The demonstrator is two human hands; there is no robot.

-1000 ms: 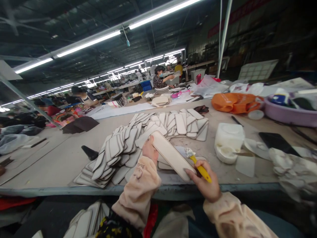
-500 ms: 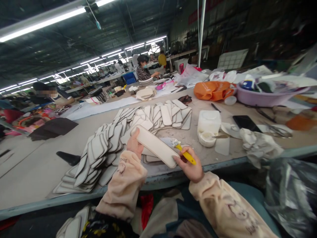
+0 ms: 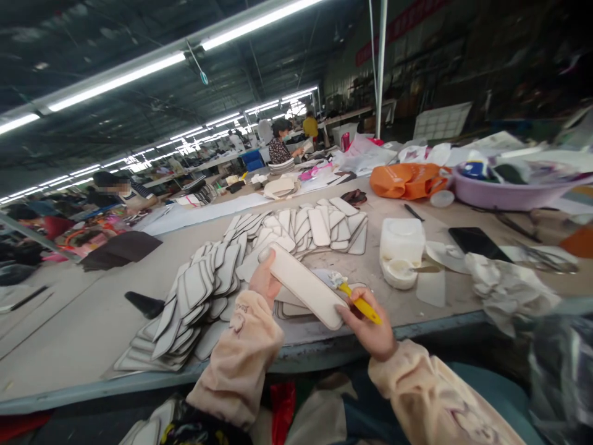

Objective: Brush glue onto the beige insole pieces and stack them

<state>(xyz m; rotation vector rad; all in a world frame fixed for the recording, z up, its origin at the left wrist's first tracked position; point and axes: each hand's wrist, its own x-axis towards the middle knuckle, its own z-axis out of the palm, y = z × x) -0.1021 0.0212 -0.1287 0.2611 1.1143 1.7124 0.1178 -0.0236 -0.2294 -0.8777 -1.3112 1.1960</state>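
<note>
A long off-white panel point(image 3: 306, 285) with rounded corners and a stitched-looking edge is tilted above the table's near edge. My left hand point(image 3: 265, 281) grips its upper left end. At its lower right end, the fingertips of my right hand point(image 3: 374, 327) touch the panel. That same hand is closed round a yellow-handled brush point(image 3: 361, 301), whose tip is coated with white paste. Underneath lie more panels point(image 3: 290, 309), partly hidden. A curved, overlapping pile of similar pieces point(image 3: 194, 287) spreads to the left and behind.
A white plastic container point(image 3: 402, 238) stands right of the panels. Beyond it are a black phone point(image 3: 477, 243), crumpled cloth point(image 3: 507, 287), an orange bag point(image 3: 407, 180) and a purple basin point(image 3: 504, 191). A dark pointed object point(image 3: 144, 304) lies left. Co-workers sit farther back.
The whole view has shifted, so the scene sits slightly lower and farther right. Both hands keep their hold on the panel and brush, with little other visible change.
</note>
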